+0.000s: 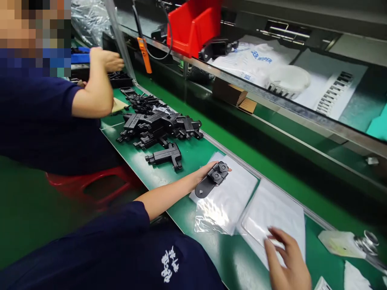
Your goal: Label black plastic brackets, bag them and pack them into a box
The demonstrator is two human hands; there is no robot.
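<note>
My left hand (208,171) holds a black plastic part (211,182) with two round knobs, just above a stack of clear plastic bags (229,201) on the green bench. My right hand (286,257), fingers spread, rests on a second stack of clear bags (272,209) closer to me. A single black part (165,155) lies alone on the bench to the left of my left hand. Beyond it sits a pile of several black plastic parts (157,123).
A co-worker in a dark blue shirt (39,117) sits on a red stool (90,183) at the left, one hand (110,60) reaching up. A green conveyor belt (272,169) runs behind the bench. The shelf above holds a red bin (193,26), white packets, an orange tool (144,54).
</note>
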